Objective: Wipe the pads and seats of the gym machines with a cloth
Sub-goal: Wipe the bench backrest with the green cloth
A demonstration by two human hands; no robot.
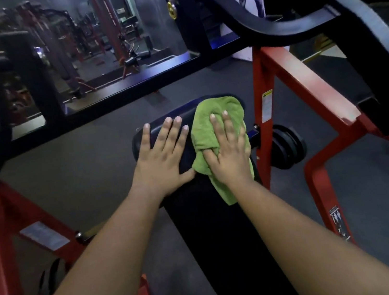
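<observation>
Fingers (218, 128) of the right hand (231, 153) lie fairly straight and pressed flat on a green cloth (211, 129), with part of the cloth bunched up between the thumb and the palm side, so the hand pins it down rather than clenching it. The cloth sits on the far right part of a long black pad (216, 232), its lower corner hanging over the pad's right edge beneath the wrist. The left hand (162, 159) rests just beside it on the pad's far left part, fingers spread wide and straight, holding nothing, the thumb tip touching the cloth's edge. Both bare forearms reach in from the bottom of the view. The pad belongs to a machine with a red frame (305, 85) on both sides and black bars (320, 17) crossing above. Black weight plates (286, 143) hang on a peg just right of the pad. Dark rubber floor (84, 158) lies underneath.
</observation>
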